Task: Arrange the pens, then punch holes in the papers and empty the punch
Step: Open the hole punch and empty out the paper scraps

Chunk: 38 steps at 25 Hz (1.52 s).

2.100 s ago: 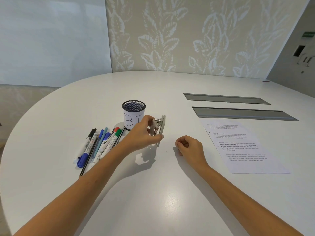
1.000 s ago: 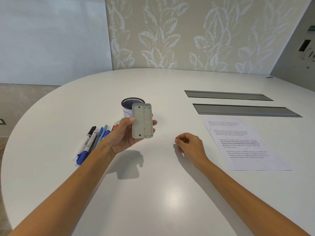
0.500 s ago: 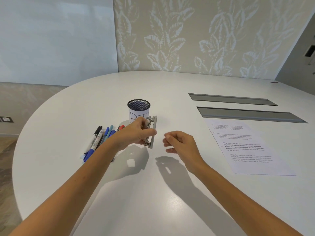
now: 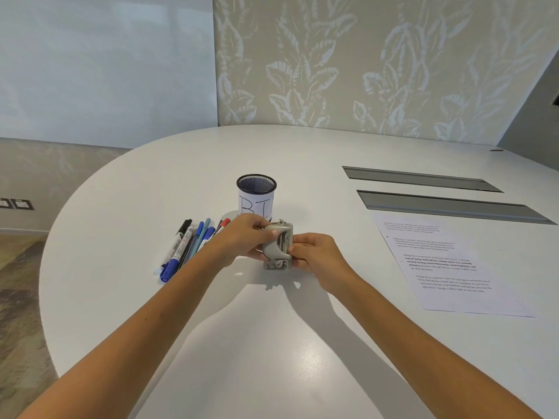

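A grey metal hole punch (image 4: 278, 246) is held just above the white table (image 4: 272, 343), its handle side facing me. My left hand (image 4: 245, 240) grips its left side and my right hand (image 4: 314, 252) grips its right side. Several pens and markers (image 4: 187, 246) lie loose in a bunch left of my left hand. Behind the punch stands a black mesh pen cup (image 4: 256, 195) with a white label, nothing showing inside it. A printed sheet of paper (image 4: 438, 264) lies flat to the right.
Two long grey slots (image 4: 447, 204) are set into the table beyond the paper. The table's curved edge runs along the left, with floor below it. A patterned wall stands behind the table.
My left hand turned the punch over, showing its flat base, then turned it back handle side up. My right hand rose off the table and took hold of the punch's right side.
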Tool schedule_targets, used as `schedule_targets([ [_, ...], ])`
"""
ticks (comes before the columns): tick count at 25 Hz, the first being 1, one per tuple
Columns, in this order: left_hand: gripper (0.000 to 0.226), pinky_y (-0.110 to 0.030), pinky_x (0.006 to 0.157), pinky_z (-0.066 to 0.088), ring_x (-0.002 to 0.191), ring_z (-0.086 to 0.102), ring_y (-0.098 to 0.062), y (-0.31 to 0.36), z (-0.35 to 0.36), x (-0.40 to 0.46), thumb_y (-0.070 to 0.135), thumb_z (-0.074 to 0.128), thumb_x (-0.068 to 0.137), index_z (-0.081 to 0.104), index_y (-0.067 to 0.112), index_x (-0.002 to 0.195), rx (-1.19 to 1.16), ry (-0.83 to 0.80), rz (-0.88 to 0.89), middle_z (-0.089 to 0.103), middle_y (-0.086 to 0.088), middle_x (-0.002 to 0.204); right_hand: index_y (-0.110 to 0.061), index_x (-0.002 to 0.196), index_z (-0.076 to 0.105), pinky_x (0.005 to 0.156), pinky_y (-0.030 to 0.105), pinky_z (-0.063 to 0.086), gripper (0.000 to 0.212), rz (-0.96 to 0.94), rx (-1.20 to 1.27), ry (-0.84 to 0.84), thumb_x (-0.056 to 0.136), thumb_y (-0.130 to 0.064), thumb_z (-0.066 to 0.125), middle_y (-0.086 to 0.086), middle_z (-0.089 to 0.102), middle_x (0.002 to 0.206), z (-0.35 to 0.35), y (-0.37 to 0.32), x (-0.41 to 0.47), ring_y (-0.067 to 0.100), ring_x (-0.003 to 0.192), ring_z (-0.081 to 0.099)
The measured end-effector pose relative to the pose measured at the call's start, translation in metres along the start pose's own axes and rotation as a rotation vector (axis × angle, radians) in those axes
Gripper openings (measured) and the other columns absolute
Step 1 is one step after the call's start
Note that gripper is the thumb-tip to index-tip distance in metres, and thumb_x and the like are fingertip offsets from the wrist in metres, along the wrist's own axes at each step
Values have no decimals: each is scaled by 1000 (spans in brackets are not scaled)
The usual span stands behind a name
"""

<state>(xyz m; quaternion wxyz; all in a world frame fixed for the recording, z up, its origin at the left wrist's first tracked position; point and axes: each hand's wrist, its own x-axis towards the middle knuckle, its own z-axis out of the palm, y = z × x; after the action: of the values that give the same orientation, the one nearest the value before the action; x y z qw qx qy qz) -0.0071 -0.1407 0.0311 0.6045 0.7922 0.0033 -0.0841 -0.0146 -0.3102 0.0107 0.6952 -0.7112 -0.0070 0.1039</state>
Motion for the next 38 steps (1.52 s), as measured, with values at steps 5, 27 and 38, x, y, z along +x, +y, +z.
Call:
schedule_targets([
  [5, 6, -23, 67, 59, 78, 68, -20, -10, -5, 2, 8, 70, 83, 64, 10, 82, -66, 108, -19, 68, -14, 90, 5, 88, 64, 76, 38, 59, 11, 63, 61, 26, 83, 12, 58, 23, 66, 93, 10, 10, 8, 35, 81, 67],
  [27, 17, -36, 78, 59, 82, 72, -29, -14, -9, 19, 20, 73, 80, 70, 4, 82, 135, 239, -73, 74, -17, 89, 1, 82, 75, 57, 21, 54, 9, -26, -352, 274, 75, -3, 72, 8, 66, 63, -2, -2, 35, 13, 52, 60],
  [38, 24, -34, 78, 49, 93, 61, -24, -22, 41, -27, 19, 48, 90, 64, 14, 107, 888, 72, 723, 61, -3, 103, -8, 96, 75, 71, 0, 39, 21, -325, -763, 315, 84, -1, 60, 3, 73, 97, -63, 21, 34, 13, 90, 65],
])
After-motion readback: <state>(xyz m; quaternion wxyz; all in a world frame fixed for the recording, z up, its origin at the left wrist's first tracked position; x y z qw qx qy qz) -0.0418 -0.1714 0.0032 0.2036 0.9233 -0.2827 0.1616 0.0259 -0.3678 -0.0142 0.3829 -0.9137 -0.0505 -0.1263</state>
